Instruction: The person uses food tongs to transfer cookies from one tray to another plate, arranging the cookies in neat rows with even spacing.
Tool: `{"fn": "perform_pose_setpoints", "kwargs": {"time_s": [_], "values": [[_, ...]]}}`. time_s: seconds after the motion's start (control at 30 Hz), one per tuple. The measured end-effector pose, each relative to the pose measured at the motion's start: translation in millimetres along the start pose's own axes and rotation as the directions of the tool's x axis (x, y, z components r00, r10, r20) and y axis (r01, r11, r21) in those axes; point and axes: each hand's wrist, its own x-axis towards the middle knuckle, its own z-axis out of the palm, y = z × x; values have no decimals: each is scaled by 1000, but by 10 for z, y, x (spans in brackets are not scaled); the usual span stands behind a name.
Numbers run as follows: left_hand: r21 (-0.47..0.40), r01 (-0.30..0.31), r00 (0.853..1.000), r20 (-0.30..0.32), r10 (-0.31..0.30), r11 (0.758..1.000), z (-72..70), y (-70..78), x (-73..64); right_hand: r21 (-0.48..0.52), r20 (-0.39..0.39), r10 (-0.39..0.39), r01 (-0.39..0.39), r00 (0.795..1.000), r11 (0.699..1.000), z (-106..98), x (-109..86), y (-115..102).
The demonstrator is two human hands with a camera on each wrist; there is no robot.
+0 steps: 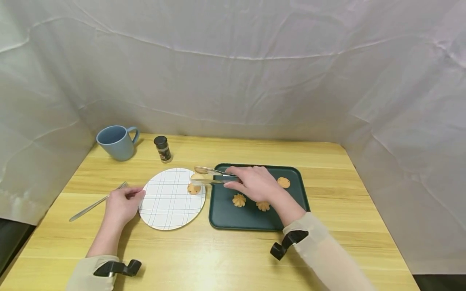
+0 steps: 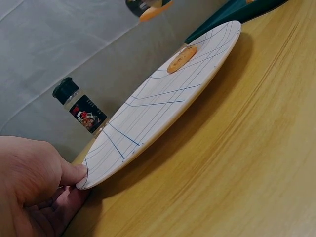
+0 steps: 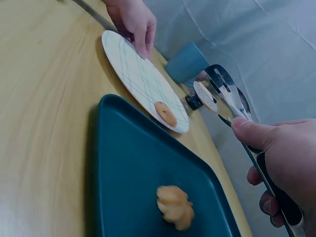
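Note:
My right hand grips a pair of metal tongs. Between the tong tips is a round cookie, held above the right side of a white plate with a blue checked pattern. Another cookie lies on that plate near its right rim. At the opposite rim my left hand pinches the plate between thumb and fingers; the left wrist view shows the thumb on top of the edge. Under my right forearm is a dark green tray holding several cookies, including a flower-shaped cookie.
A fork lies left of the plate, partly behind my left hand. Behind the plate stand a blue mug and a black-capped spice jar. Pale cloth hangs around the back and sides of the wooden table.

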Motion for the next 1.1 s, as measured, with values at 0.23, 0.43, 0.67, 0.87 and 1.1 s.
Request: {"fn": "perform_pose_setpoints", "kwargs": {"time_s": [0.23, 0.43, 0.67, 0.87, 1.1], "values": [[2, 5, 1000, 2, -5, 1000, -1, -13, 8, -10, -3, -64, 64, 998, 998, 96, 151, -120], [7, -5, 1000, 1, 5, 1000, -6, -18, 5, -15, 7, -71, 71, 997, 997, 155, 248, -214], [14, -18, 1000, -18, 18, 1000, 0, -25, 6, -35, 38, -58, 60, 998, 998, 224, 357, -315], [9, -14, 1000, -15, 14, 1000, -5, -20, -1, -37, 41, -65, 66, 997, 997, 302, 445, -359], [6, -16, 1000, -19, 16, 1000, -3, -22, 0, -58, 58, -68, 71, 996, 996, 392, 503, -402]]}}
